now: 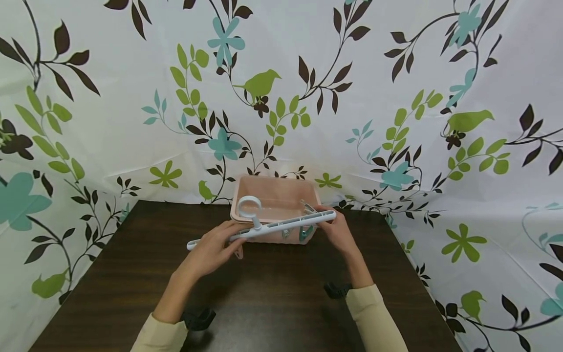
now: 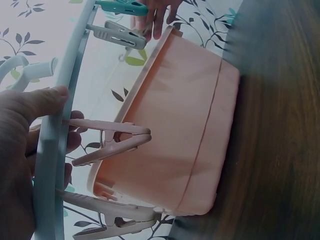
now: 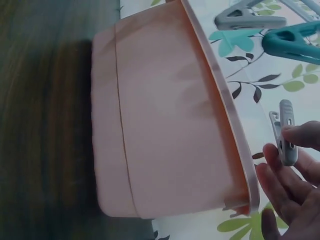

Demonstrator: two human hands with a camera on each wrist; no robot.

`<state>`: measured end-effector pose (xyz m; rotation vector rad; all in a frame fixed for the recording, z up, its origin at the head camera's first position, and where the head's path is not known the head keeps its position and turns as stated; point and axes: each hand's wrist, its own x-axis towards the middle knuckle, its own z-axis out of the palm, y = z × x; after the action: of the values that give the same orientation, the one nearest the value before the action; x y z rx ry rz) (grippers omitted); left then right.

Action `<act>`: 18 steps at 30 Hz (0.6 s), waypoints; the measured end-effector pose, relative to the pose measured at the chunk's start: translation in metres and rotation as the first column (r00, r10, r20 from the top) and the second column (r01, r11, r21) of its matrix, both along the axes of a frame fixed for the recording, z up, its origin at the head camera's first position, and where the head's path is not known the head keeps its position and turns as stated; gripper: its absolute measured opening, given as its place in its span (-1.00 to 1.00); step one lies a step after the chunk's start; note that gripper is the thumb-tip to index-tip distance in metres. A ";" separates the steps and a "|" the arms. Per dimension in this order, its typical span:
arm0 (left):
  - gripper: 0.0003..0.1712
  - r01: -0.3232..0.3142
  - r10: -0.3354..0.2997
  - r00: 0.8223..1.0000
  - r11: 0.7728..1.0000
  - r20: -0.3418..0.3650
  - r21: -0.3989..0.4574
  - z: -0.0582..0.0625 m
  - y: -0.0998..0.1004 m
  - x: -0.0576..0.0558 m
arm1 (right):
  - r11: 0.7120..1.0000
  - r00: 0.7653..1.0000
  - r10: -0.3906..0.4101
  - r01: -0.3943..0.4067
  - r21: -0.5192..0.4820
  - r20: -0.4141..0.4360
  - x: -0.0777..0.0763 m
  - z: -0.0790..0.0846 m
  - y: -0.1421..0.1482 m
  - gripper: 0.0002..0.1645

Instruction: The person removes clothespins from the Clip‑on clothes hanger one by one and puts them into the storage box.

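Note:
My left hand (image 1: 215,247) grips a pale blue clip hanger (image 1: 281,226) near its hook (image 1: 249,208), the thumb lying over the bar. Below the bar hang several clothespins: a pink one (image 2: 112,137), a beige one (image 2: 110,217), a grey one (image 2: 119,35) and a teal one (image 2: 122,7). At the bar's right end, my right hand (image 1: 338,234) pinches a loose-looking grey clothespin (image 3: 286,132) between thumb and fingers. Behind and under the hanger stands a pink plastic bin (image 1: 277,188); the bar and hands overlap its front in the head view.
The bin sits at the far edge of a dark wooden table (image 1: 272,298). A white cloth (image 1: 281,146) printed with leaves and birds hangs behind and along the sides. Black wrist devices (image 1: 199,319) sit at both sleeves.

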<state>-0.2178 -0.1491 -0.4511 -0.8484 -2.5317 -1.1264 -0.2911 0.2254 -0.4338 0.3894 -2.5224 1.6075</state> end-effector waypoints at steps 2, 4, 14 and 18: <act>-0.49 0.000 0.000 1.000 1.000 -0.003 0.001 0.001 0.000 -0.001 | 0.999 1.000 0.005 -0.004 0.033 -0.026 -0.004 0.000 -0.003 -0.53; -0.49 0.001 -0.001 1.000 1.000 0.001 0.004 0.001 0.000 -0.002 | 0.998 0.999 0.012 -0.009 0.062 -0.044 -0.007 0.001 -0.006 -0.51; -0.49 -0.016 0.015 1.000 1.000 0.017 0.017 0.004 -0.002 -0.003 | 0.982 0.995 0.038 -0.021 0.186 -0.090 -0.019 0.004 -0.026 -0.48; -0.48 -0.038 0.038 0.999 0.999 0.034 0.012 0.005 -0.004 -0.003 | 0.972 0.997 0.007 0.012 0.233 -0.079 -0.024 0.003 -0.031 -0.44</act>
<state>-0.2205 -0.1527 -0.4458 -0.7812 -2.5544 -1.1532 -0.3148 0.1945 -0.4312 0.4635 -2.6559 1.2697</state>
